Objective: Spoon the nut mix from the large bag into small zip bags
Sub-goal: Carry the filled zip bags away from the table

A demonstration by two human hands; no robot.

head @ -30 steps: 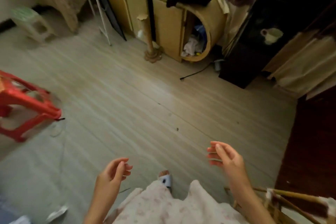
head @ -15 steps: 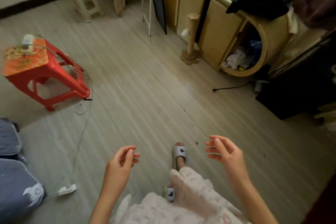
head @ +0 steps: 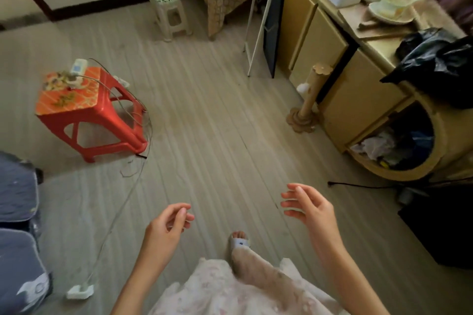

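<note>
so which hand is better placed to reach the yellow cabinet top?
Right. The right hand is empty and on the yellow wooden cabinet's side; the left hand, also empty, hangs farther away.

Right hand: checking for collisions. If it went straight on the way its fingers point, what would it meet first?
The right hand points left toward the left hand; nothing shows between them, though depth is unclear.

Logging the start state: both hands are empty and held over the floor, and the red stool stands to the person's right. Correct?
Not quite. The head view shows the red stool on the person's left, not the right. The rest holds: left hand and right hand are empty, held over the floor.
</note>
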